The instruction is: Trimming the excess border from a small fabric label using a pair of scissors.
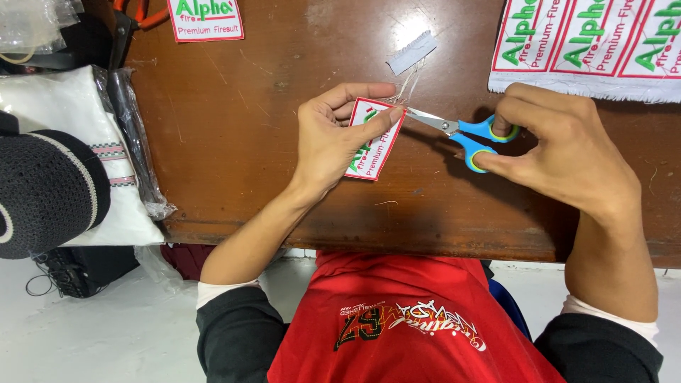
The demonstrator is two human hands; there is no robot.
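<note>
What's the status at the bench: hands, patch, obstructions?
Left hand pinches white patch. Right hand works blue scissors, blade tips at patch's top corner by loose threads. Grey scrap lies beyond; nothing blocks the cut.

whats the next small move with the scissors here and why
Probably close the scissors on the loose threads at the label's top corner. The right hand has the blade tips at that corner, and the left hand pinches the label steady above the table.
</note>
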